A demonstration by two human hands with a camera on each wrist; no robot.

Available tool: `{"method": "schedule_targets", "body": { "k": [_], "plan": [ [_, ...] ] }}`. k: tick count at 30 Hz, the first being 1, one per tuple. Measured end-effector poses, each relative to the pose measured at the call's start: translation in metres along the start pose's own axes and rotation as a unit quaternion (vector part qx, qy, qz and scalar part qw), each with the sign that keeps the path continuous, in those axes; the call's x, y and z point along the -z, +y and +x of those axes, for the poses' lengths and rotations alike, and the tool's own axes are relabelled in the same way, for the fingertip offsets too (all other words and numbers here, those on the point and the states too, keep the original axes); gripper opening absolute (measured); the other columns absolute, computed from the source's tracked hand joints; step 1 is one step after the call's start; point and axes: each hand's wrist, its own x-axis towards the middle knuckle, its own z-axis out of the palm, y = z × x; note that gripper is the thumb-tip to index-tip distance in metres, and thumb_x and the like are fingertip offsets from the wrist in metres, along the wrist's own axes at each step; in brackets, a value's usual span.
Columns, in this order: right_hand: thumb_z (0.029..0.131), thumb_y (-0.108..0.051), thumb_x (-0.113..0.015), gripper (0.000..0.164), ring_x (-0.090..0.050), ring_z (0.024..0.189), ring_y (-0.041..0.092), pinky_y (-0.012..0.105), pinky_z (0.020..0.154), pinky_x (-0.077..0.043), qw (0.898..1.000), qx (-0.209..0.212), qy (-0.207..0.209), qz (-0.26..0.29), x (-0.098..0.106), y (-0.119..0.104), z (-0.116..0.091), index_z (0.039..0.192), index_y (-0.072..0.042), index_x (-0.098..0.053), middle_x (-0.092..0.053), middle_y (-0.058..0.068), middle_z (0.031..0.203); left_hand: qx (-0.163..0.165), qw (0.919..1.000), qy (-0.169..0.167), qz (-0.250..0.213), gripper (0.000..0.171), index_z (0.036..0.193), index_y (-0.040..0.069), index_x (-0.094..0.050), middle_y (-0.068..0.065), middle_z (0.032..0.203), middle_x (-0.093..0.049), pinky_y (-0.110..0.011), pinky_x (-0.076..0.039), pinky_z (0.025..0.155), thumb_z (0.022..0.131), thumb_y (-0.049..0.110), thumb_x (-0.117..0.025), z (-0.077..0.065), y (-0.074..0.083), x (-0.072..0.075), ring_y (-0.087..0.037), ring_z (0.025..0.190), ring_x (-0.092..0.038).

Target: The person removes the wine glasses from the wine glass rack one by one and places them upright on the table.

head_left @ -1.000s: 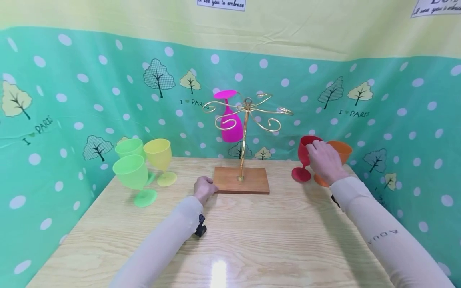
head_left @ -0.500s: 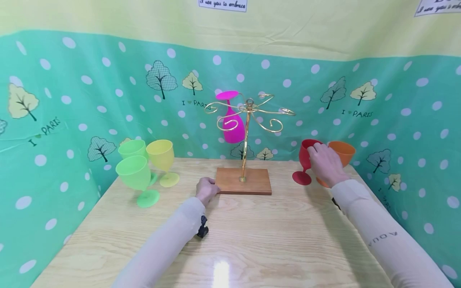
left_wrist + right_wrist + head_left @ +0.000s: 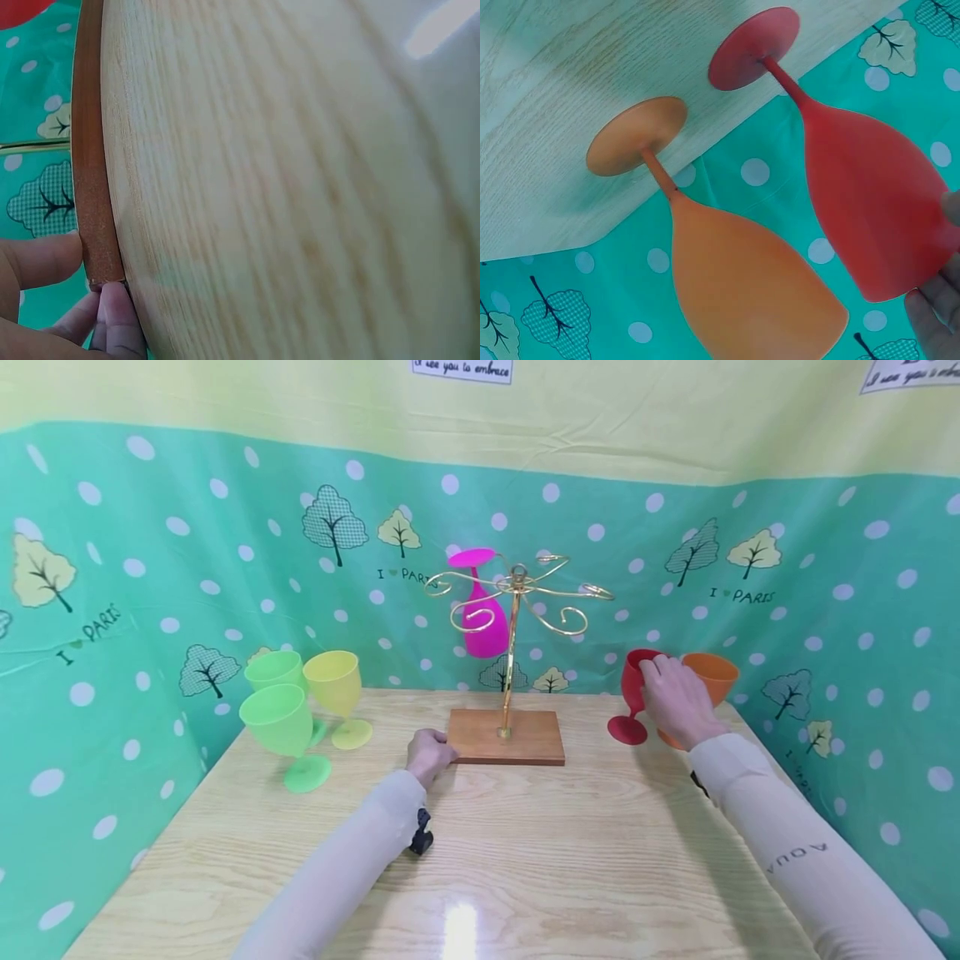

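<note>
My left hand (image 3: 429,755) pinches the front left corner of the wooden base (image 3: 91,142) of a gold wire glass rack (image 3: 512,643), thumb on one face and fingertips at its end. A magenta goblet (image 3: 486,625) hangs upside down by its foot from one curled arm of the rack. On the right, a red goblet (image 3: 870,195) stands upright, and my right hand (image 3: 678,697) grips it by the rim of its bowl. In the right wrist view its thumb and fingers show at the bowl's edge. An orange goblet (image 3: 742,277) stands just right of the red one.
Two green goblets (image 3: 277,720) and a yellow goblet (image 3: 333,683) stand upright at the table's left. A printed cloth (image 3: 600,510) hangs close behind the wooden table (image 3: 525,852) and along both sides.
The red goblet and my right hand have shifted slightly nearer to me. My left hand keeps its hold on the base, and the head view has moved a little.
</note>
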Motion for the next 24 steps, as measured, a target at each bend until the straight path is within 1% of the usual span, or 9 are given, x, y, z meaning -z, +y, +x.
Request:
{"method": "schedule_targets", "body": {
  "k": [4, 7, 10, 14, 16, 21, 24],
  "plan": [
    [0.07, -0.009, -0.081, 0.048, -0.052, 0.086, 0.035, 0.045, 0.073, -0.052, 0.999, 0.026, 0.045, 0.004, 0.0, -0.002, 0.001, 0.107, 0.004, -0.054, -0.056, 0.019, 0.096, 0.002, 1.0, 0.0, -0.003, 0.039, 0.113, -0.004, -0.061, -0.02, 0.117, -0.06, -0.044, -0.046, 0.092, 0.076, 0.0, -0.072, 0.002, 0.0, -0.001, -0.033, 0.109, -0.054],
    [0.073, -0.01, -0.078, 0.04, -0.052, 0.086, 0.035, 0.045, 0.074, -0.051, 0.995, 0.052, 0.078, 0.016, 0.0, -0.007, 0.001, 0.103, 0.004, -0.055, -0.056, 0.019, 0.094, -0.002, 1.0, 0.002, -0.002, 0.039, 0.112, -0.004, -0.062, -0.021, 0.116, -0.06, -0.043, -0.046, 0.092, 0.075, -0.001, -0.072, 0.002, -0.001, -0.001, -0.033, 0.108, -0.054],
    [0.074, -0.013, -0.077, 0.04, -0.052, 0.089, 0.034, 0.046, 0.076, -0.051, 0.992, 0.076, 0.095, 0.027, 0.0, -0.016, 0.002, 0.105, 0.003, -0.056, -0.056, 0.018, 0.097, -0.007, 1.0, 0.004, -0.003, 0.038, 0.111, -0.004, -0.062, -0.021, 0.115, -0.06, -0.043, -0.047, 0.091, 0.075, -0.001, -0.072, 0.001, -0.001, 0.0, -0.032, 0.106, -0.055],
    [0.072, -0.017, -0.081, 0.047, -0.052, 0.09, 0.032, 0.044, 0.077, -0.052, 0.99, 0.099, 0.095, 0.027, -0.002, -0.03, 0.002, 0.108, 0.0, -0.056, -0.057, 0.016, 0.101, -0.009, 0.9999, 0.006, -0.006, 0.037, 0.111, -0.004, -0.062, -0.02, 0.113, -0.061, -0.042, -0.048, 0.089, 0.075, 0.0, -0.072, 0.0, 0.0, 0.001, -0.031, 0.104, -0.055],
    [0.072, -0.019, -0.081, 0.047, -0.052, 0.089, 0.031, 0.042, 0.077, -0.052, 0.99, 0.106, 0.09, 0.028, -0.003, -0.037, 0.0, 0.108, 0.0, -0.056, -0.057, 0.015, 0.101, -0.01, 0.9999, 0.004, -0.005, 0.037, 0.11, -0.005, -0.062, -0.02, 0.113, -0.061, -0.042, -0.048, 0.089, 0.075, 0.0, -0.072, -0.001, 0.0, 0.001, -0.032, 0.104, -0.055],
    [0.078, -0.021, -0.076, 0.037, -0.053, 0.087, 0.029, 0.038, 0.074, -0.051, 0.99, 0.114, 0.08, 0.037, -0.009, -0.053, -0.004, 0.105, -0.001, -0.058, -0.057, 0.013, 0.099, -0.004, 1.0, 0.002, -0.005, 0.036, 0.111, -0.004, -0.061, -0.02, 0.114, -0.06, -0.042, -0.048, 0.089, 0.076, 0.0, -0.072, -0.001, 0.001, 0.001, -0.032, 0.104, -0.055],
    [0.081, -0.021, -0.073, 0.034, -0.054, 0.086, 0.028, 0.037, 0.073, -0.051, 0.99, 0.108, 0.074, 0.048, -0.014, -0.061, -0.006, 0.105, -0.001, -0.058, -0.057, 0.013, 0.099, 0.001, 1.0, 0.001, -0.007, 0.036, 0.112, -0.003, -0.061, -0.02, 0.114, -0.06, -0.042, -0.048, 0.088, 0.077, 0.0, -0.071, -0.001, 0.001, 0.001, -0.031, 0.104, -0.055]
  ]
}}
